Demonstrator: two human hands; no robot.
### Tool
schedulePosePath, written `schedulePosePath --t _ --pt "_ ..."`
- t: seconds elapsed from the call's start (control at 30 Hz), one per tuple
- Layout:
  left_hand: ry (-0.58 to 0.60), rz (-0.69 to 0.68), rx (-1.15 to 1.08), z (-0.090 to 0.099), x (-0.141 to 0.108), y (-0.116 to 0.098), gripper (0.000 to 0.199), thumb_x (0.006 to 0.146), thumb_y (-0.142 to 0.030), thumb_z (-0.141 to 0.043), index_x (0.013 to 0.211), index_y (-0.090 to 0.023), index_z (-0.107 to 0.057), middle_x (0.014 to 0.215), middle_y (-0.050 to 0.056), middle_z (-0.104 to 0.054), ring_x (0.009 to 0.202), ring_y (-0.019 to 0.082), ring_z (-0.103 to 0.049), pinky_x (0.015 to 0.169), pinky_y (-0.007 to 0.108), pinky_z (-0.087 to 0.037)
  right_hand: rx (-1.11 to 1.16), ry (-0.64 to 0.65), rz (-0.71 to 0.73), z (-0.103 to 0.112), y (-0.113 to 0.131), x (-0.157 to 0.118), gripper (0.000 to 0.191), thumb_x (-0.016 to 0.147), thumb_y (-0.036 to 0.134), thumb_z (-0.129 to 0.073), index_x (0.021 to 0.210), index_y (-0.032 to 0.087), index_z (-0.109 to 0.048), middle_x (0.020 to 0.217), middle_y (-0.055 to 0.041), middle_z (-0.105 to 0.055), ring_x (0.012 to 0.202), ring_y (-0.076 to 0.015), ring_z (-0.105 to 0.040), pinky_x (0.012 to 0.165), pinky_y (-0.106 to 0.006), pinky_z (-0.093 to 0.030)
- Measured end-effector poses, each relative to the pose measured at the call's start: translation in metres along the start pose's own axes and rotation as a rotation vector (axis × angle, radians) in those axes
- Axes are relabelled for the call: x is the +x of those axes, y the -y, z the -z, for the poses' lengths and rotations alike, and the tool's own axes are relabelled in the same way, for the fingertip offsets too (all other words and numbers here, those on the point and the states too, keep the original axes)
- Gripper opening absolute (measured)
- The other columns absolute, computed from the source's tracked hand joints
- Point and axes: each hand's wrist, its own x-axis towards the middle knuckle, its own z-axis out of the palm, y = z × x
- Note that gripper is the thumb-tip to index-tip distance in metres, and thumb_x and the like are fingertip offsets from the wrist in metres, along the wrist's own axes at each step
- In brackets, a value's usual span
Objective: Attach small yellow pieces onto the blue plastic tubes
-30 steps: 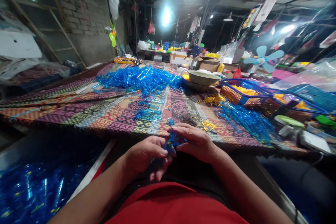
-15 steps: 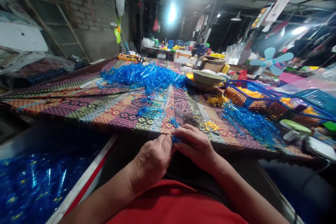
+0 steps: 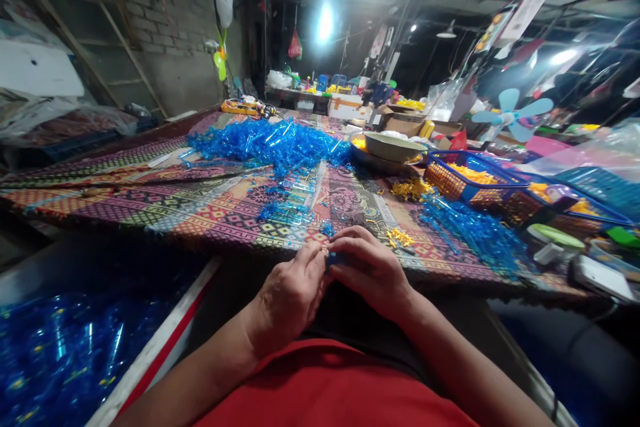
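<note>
Small blue plastic piece (image 3: pixel 334 258), long axis hidden, sitting pinched at lower centre of the frame, gripped between the curled left hand (image 3: pixel 287 297) and right hand (image 3: pixel 367 270), the right covering more, just over the mat-covered bench (image 3: pixel 215 213) edge.

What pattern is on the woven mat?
The woven mat shows multicoloured geometric bands and diamonds, best in the head view.

Glossy blue plastic sprues (image 3: pixel 267 147) on a woven mat (image 3: pixel 125 197)
The sprues look smooth and translucent, the mat matt and textured; the brick wall (image 3: pixel 165 20) behind looks rough.
</note>
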Motion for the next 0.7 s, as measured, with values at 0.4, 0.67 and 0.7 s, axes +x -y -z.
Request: schedulePosePath --t 0.4,0.67,0.7 --pt "0.125 0.058 0.113 -0.003 -0.003 0.035 0.025 0.088 -0.024 -0.042 0.109 -0.013 -0.051 0.096 0.011 -0.064 0.088 0.021 -0.063 0.074 0.034 -0.053 0.081 -0.168 -0.204 -0.002 -0.036 -0.009 0.021 0.080 0.029 -0.061 0.100 0.020 -0.061 0.101 -0.0071 -0.057 0.090 -0.0170 -0.058 0.074 -0.031 -0.051" --pt "0.176 -0.005 0.240 0.016 -0.001 0.028 0.018 0.089 -0.022 -0.037 0.088 -0.016 -0.053 0.074 0.005 -0.061 0.066 0.018 -0.060 0.058 0.028 -0.047 -0.498 0.089 0.166 0.012 -0.032 -0.001 0.028 0.080 0.033 -0.062 0.106 0.024 -0.061 0.115 -0.0098 -0.059 0.113 -0.0272 -0.048 0.090 -0.047 -0.039" --pt "0.187 -0.011 0.231 0.016 0.000 0.027 0.018 0.090 -0.023 -0.037 0.087 -0.016 -0.053 0.073 0.005 -0.061 0.065 0.018 -0.059 0.058 0.028 -0.046 -0.560 0.156 0.199 0.012 -0.031 0.001 0.027 0.080 0.035 -0.062 0.105 0.022 -0.062 0.106 -0.0095 -0.063 0.107 -0.0266 -0.051 0.087 -0.046 -0.040"
